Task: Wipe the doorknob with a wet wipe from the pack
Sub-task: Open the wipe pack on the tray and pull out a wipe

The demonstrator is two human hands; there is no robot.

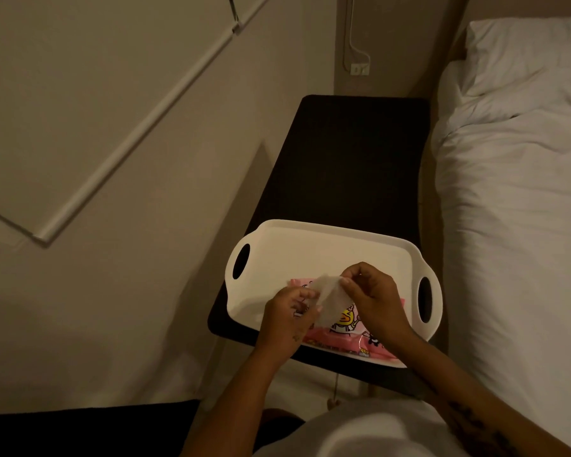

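Observation:
A pink pack of wet wipes with a cartoon print lies on a white tray, partly hidden under my hands. A pale wet wipe is stretched between both hands just above the pack. My left hand pinches its lower left edge. My right hand pinches its upper right corner. No doorknob is in view.
The tray has two handle slots and rests on a dark bedside table. A bed with white sheets and a pillow runs along the right. A wall with a roller blind is on the left, and a wall socket sits at the back.

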